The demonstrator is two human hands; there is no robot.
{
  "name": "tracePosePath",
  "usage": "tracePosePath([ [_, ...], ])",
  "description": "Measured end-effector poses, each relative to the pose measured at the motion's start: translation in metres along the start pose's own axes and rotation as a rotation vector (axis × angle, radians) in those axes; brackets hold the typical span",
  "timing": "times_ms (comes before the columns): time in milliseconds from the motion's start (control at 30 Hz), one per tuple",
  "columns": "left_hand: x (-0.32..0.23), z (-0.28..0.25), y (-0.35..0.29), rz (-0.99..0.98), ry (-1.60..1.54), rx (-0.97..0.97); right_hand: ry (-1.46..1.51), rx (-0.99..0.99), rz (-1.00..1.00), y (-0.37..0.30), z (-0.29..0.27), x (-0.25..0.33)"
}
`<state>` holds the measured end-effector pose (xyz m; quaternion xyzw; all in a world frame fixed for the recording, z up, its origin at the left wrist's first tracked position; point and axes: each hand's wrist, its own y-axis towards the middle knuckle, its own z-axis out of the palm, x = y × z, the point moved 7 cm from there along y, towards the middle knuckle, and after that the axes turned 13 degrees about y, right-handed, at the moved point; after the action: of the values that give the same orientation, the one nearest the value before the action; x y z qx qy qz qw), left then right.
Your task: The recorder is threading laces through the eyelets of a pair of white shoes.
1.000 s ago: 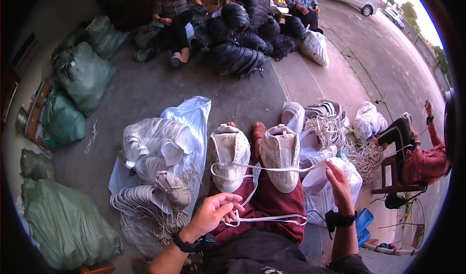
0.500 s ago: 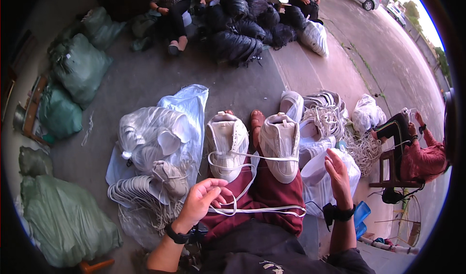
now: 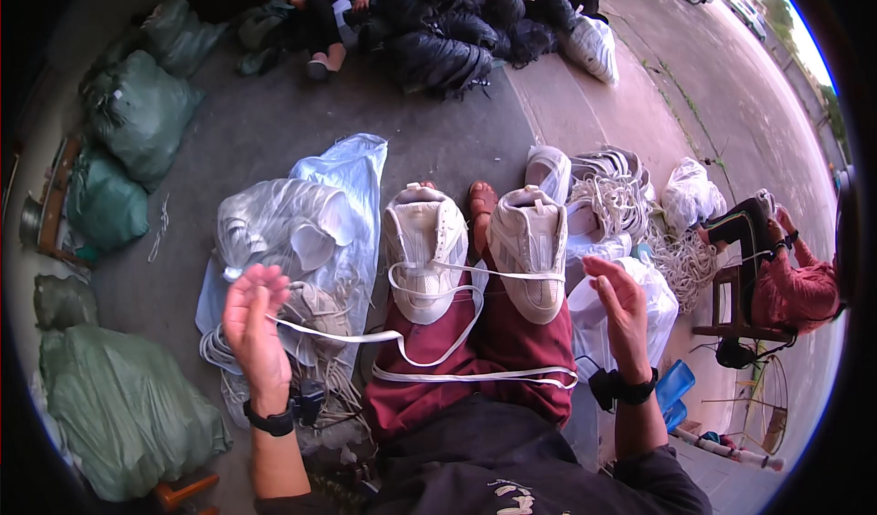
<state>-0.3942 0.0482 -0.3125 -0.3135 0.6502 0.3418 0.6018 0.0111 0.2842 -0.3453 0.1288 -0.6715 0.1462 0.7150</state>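
Two off-white lace-up shoes, the left shoe (image 3: 422,298) and the right shoe (image 3: 539,298), rest side by side on my maroon-covered legs, toes toward me. A flat white shoelace (image 3: 343,337) crosses both toes, loops down and runs left to my left hand (image 3: 259,325), whose thumb and fingers pinch its end. More of the lace lies across my thighs. My right hand (image 3: 623,310) is raised to the right of the right shoe, fingers loosely bent and apart from the thumb, with nothing visible in it.
At my left, shoes in a clear plastic bag (image 3: 274,218) lie on a pale blue sheet (image 3: 361,163). Lace bundles (image 3: 690,278) and a white bag (image 3: 607,319) are at my right. Green sacks (image 3: 128,405) line the left; black bundles (image 3: 438,58) lie ahead. A seated person (image 3: 795,278) works at right.
My left hand has moved left and up, drawing out a length of lace. My right hand has shifted slightly left and up, its fingers more bent. The shoes stay on my legs.
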Motion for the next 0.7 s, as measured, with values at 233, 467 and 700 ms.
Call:
tracePosePath([
  [233,-0.019,-0.035,0.013,0.191,0.126,-0.141,-0.071,0.367,0.147,-0.020,0.095,-0.049],
  [467,0.088,0.050,-0.015,-0.208,0.103,0.368,0.077,0.371,0.411,-0.031,0.149,-0.103],
  [700,0.117,0.070,0.016,0.016,0.486,0.259,0.007,0.425,0.269,-0.033,0.186,-0.081],
])
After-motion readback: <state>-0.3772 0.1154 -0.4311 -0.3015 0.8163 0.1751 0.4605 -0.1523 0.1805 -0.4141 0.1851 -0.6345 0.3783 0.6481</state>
